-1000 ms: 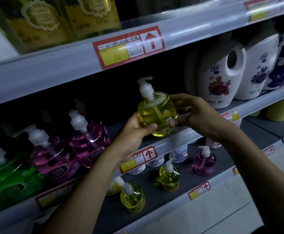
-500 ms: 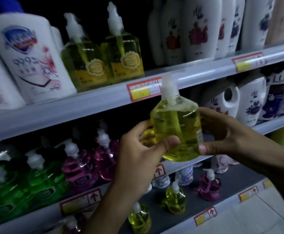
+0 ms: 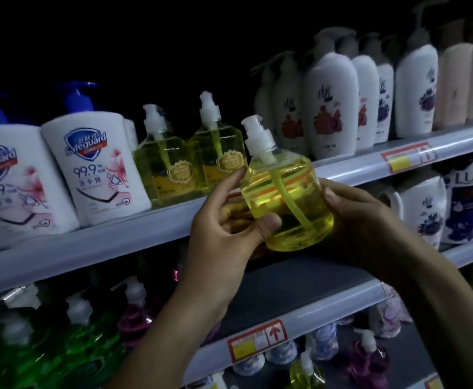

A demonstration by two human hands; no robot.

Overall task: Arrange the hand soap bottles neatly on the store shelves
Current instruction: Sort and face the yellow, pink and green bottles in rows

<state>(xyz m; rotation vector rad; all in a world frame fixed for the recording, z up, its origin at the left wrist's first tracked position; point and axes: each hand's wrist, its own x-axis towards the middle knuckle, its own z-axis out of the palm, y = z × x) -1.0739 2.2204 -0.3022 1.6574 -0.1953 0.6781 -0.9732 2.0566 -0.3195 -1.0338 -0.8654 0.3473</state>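
I hold a clear yellow hand soap bottle [image 3: 286, 197] with a white pump in both hands, in front of the upper shelf edge [image 3: 134, 234]. My left hand [image 3: 224, 234] grips its left side, thumb across the lower front. My right hand [image 3: 361, 220] wraps its right side from behind. The bottle tilts slightly left, its label side away from me. Two matching yellow bottles [image 3: 190, 161] with gold labels stand on the upper shelf just behind and to the left of it.
White Safeguard bottles [image 3: 95, 164] stand left of the yellow ones, white floral pump bottles [image 3: 330, 102] to the right. The shelf below holds green [image 3: 69, 349] and pink bottles [image 3: 134, 318]; small bottles [image 3: 308, 372] sit on the lowest shelf.
Both hands have lifted the yellow bottle from the middle shelf level up to the upper shelf, and my view has risen with it.
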